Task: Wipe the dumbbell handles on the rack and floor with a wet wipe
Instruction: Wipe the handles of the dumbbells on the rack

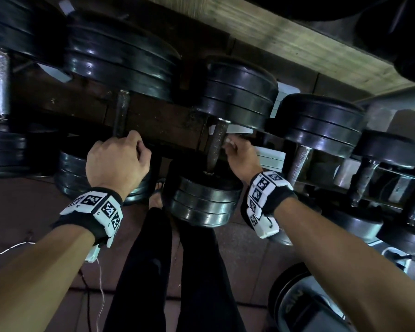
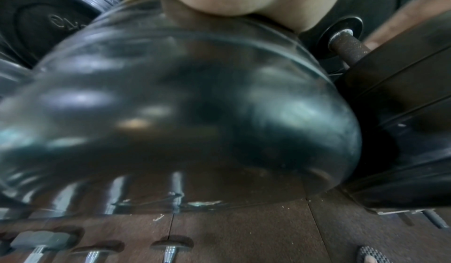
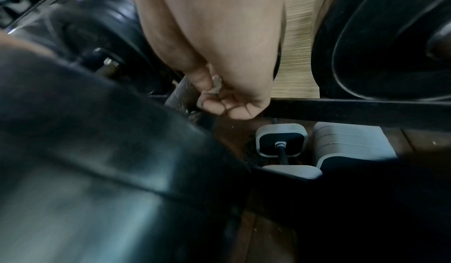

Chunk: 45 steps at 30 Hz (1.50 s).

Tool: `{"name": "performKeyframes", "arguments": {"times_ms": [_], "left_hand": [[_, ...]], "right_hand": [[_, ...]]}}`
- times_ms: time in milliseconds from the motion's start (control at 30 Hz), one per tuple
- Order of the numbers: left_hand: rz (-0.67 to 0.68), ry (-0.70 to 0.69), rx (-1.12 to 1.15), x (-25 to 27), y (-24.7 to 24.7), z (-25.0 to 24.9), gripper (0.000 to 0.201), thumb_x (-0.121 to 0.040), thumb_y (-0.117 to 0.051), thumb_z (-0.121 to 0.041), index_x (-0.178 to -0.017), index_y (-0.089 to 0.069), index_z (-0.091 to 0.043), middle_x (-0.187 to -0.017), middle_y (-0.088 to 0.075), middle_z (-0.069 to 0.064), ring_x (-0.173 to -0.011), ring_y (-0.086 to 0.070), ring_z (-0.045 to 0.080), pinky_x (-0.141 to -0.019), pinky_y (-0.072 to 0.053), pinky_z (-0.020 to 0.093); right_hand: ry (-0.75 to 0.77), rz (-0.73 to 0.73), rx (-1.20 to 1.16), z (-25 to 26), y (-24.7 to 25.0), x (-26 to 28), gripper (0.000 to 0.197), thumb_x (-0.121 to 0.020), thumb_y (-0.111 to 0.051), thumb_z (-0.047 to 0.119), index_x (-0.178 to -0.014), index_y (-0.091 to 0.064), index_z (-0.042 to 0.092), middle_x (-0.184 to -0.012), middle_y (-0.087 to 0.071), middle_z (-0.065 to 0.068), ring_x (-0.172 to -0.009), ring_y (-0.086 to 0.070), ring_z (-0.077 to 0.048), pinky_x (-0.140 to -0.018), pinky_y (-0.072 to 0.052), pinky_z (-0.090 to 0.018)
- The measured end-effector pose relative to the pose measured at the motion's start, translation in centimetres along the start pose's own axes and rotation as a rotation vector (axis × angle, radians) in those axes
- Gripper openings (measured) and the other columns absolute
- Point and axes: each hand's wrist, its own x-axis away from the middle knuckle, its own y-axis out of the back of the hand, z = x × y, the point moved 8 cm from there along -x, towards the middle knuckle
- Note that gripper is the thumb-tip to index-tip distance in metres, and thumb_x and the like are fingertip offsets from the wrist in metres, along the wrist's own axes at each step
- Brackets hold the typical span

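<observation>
Mid-wipe on the rack row. Right hand [image 1: 241, 157] sits just beside the knurled handle [image 1: 216, 144] of the centre dumbbell [image 1: 225, 140], fingers curled and pinching a small grey, dirty wad, most likely the wet wipe [image 3: 216, 86]; the right wrist view shows it bunched between thumb and fingertips, touching or nearly touching the bar. Can't tell from the blurred frame whether it is actually wrapped around the handle or only pressed on one side. Left hand [image 1: 118, 159] is curled over the near end of the neighbouring dumbbell handle [image 1: 121, 113], looks like a bracing grip; left wrist view is mostly blurred plate, so whether the fingers close fully around the bar isn't visible. Step in hand, as I read it: wiping the centre handle, with more rack handles to the right [image 1: 300, 161] and the grey dumbbells on the floor [image 3: 283, 141] apparently not yet reached. Next move calls for running the wad the bar's full length and round its underside, then shifting right. The wipe looks heavily soiled; may need refolding or swapping.
</observation>
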Motion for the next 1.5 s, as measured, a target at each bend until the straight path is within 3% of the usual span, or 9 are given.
{"name": "performKeyframes", "arguments": {"times_ms": [167, 400, 533, 667, 800, 933, 1100, 1333, 1500], "left_hand": [[0.015, 0.003, 0.000, 0.0, -0.1, -0.1, 0.019, -0.091, -0.055, -0.022, -0.080, -0.062, -0.009, -0.052, -0.053, 0.011, -0.047, -0.050, 0.031, -0.056, -0.037, 0.036], [0.005, -0.006, -0.024, -0.1, -0.4, 0.1, 0.020, -0.092, -0.052, -0.023, -0.080, -0.062, -0.010, -0.052, -0.053, 0.008, -0.048, -0.046, 0.028, -0.054, -0.032, 0.032], [0.022, -0.003, -0.016, -0.1, -0.5, 0.2, 0.021, -0.093, -0.051, -0.024, -0.081, -0.062, -0.011, -0.053, -0.055, 0.008, -0.049, -0.050, 0.030, -0.054, -0.036, 0.034], [0.025, -0.003, -0.007, -0.1, -0.5, 0.1, 0.020, -0.092, -0.052, -0.023, -0.079, -0.061, -0.010, -0.053, -0.054, 0.009, -0.049, -0.050, 0.032, -0.053, -0.035, 0.034], [0.016, -0.007, 0.001, -0.1, -0.4, 0.0, 0.020, -0.091, -0.053, -0.023, -0.078, -0.061, -0.010, -0.052, -0.052, 0.009, -0.047, -0.049, 0.031, -0.053, -0.031, 0.031], [0.033, 0.004, -0.007, -0.1, -0.5, 0.2, 0.021, -0.091, -0.051, -0.024, -0.078, -0.061, -0.011, -0.052, -0.052, 0.009, -0.047, -0.049, 0.031, -0.053, -0.030, 0.031], [0.041, 0.011, -0.008, -0.1, -0.3, 0.1, 0.017, -0.090, -0.057, -0.021, -0.078, -0.061, -0.009, -0.052, -0.052, 0.009, -0.047, -0.050, 0.031, -0.053, -0.029, 0.031], [0.052, 0.008, -0.017, -0.1, -0.3, 0.0, 0.016, -0.090, -0.058, -0.021, -0.079, -0.061, -0.009, -0.053, -0.052, 0.010, -0.047, -0.050, 0.031, -0.052, -0.031, 0.031], [0.042, 0.011, -0.010, -0.1, -0.3, 0.1, 0.016, -0.090, -0.056, -0.021, -0.079, -0.061, -0.010, -0.053, -0.054, 0.010, -0.048, -0.051, 0.032, -0.052, -0.032, 0.032]], "right_hand": [[0.069, 0.284, 0.093, -2.2, -2.9, 2.8, 0.014, -0.096, -0.052, 0.006, -0.096, -0.066, 0.009, -0.084, -0.059, 0.000, -0.080, -0.054, -0.016, -0.072, -0.039, -0.027], [-0.094, 0.038, -0.187, -1.7, -0.7, -3.8, 0.030, -0.097, -0.045, -0.002, -0.086, -0.056, 0.024, -0.079, -0.057, 0.007, -0.066, -0.049, -0.001, -0.068, -0.042, -0.020], [-0.093, 0.167, -0.153, -1.3, -2.2, -2.5, 0.032, -0.098, -0.040, -0.006, -0.093, -0.059, 0.019, -0.083, -0.058, 0.011, -0.074, -0.053, -0.001, -0.077, -0.042, -0.017], [-0.040, 0.323, -0.014, -1.5, -3.0, 1.0, 0.044, -0.098, -0.044, -0.006, -0.067, -0.045, 0.026, -0.069, -0.050, 0.012, -0.065, -0.044, 0.004, -0.064, -0.035, -0.013], [0.020, 0.414, 0.057, -2.8, -3.1, 2.4, 0.032, -0.103, -0.053, 0.013, -0.074, -0.057, 0.026, -0.070, -0.057, 0.009, -0.068, -0.051, -0.004, -0.067, -0.039, -0.018], [-0.046, 0.055, -0.087, -3.3, 0.1, -0.2, 0.028, -0.100, -0.055, 0.018, -0.125, -0.065, 0.010, -0.107, -0.072, -0.008, -0.088, -0.062, -0.017, -0.086, -0.051, -0.037], [-0.036, -0.205, -0.092, -0.8, 0.8, 0.5, 0.006, -0.096, -0.060, 0.011, -0.101, -0.062, 0.011, -0.090, -0.073, -0.007, -0.079, -0.069, -0.027, -0.076, -0.057, -0.045], [-0.009, 0.181, -0.037, -2.2, -0.9, 4.9, 0.008, -0.096, -0.065, 0.020, -0.100, -0.067, 0.027, -0.097, -0.075, 0.004, -0.098, -0.071, -0.011, -0.091, -0.057, -0.039], [0.053, -0.270, -0.048, 1.0, 4.0, 2.3, 0.023, -0.099, -0.060, 0.016, -0.120, -0.068, 0.018, -0.099, -0.076, -0.005, -0.086, -0.072, -0.019, -0.081, -0.058, -0.030]]}}
